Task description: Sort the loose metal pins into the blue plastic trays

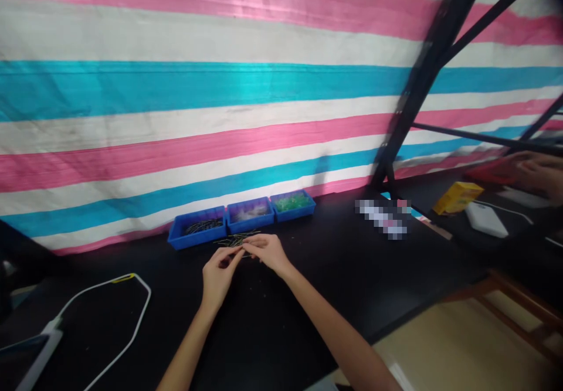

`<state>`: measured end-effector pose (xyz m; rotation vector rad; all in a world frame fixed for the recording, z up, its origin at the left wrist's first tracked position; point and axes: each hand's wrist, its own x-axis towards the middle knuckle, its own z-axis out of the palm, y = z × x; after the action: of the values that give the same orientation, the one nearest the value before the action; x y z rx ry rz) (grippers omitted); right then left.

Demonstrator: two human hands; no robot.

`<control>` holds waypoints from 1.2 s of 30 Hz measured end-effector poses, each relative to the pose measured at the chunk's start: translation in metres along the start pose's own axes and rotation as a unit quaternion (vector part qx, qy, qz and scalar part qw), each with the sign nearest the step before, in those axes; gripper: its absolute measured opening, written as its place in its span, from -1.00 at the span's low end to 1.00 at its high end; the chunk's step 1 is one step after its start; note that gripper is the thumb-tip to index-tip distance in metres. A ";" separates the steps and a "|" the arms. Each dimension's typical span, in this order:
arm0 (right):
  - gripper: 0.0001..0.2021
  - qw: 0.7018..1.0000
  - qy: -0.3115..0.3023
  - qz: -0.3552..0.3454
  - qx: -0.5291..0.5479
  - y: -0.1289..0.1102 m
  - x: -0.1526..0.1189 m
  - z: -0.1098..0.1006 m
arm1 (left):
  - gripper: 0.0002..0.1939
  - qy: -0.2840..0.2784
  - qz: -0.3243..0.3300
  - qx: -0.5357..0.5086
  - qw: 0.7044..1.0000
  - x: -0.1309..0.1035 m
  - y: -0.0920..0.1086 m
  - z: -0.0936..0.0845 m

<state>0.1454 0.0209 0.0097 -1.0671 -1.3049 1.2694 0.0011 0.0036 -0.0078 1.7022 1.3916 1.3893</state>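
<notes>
My left hand (216,276) and my right hand (271,254) meet at their fingertips above the black table. Both are closed in a pinch; whatever lies between the fingers is too small and blurred to name. Just behind them, a loose pile of thin, dark, stick-like pieces (229,241) rests on the table, partly covered by my fingers. Three blue bins stand in a row beyond it. The left bin (178,240) holds similar thin dark pieces, the middle bin (248,225) whitish clear pieces, and the right bin (295,214) small green pieces.
A white cable (147,297) loops at left beside a device (41,359). Striped sheeting (220,98) hangs behind the table, with a black metal frame (407,98) at right. Past it are a yellow box (457,197), a white block (486,219) and another person's hand (543,171).
</notes>
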 end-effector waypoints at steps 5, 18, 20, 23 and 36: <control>-0.65 1.000 0.007 0.011 -0.001 0.007 0.003 0.001 | -0.74 0.009 -0.026 0.001 1.000 0.000 -0.002 0.000; -0.74 0.996 -0.056 -0.046 -0.043 0.011 -0.007 0.019 | -0.75 0.067 -0.113 -0.130 0.983 0.001 0.008 -0.004; -0.74 0.995 -0.061 -0.056 -0.051 0.011 -0.009 0.020 | -0.76 0.064 -0.103 -0.139 0.983 0.002 0.006 -0.004; -0.73 0.997 -0.026 -0.050 -0.047 0.010 -0.006 0.019 | -0.76 0.051 -0.098 -0.141 0.984 0.003 0.005 -0.006; -0.67 0.996 0.083 -0.009 -0.039 0.016 0.008 0.012 | -0.73 0.107 -0.044 0.037 0.993 0.007 0.000 -0.026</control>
<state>0.1317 0.0283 -0.0055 -1.1867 -1.2434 1.0999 -0.0229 0.0050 0.0035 1.5536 1.6333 1.5232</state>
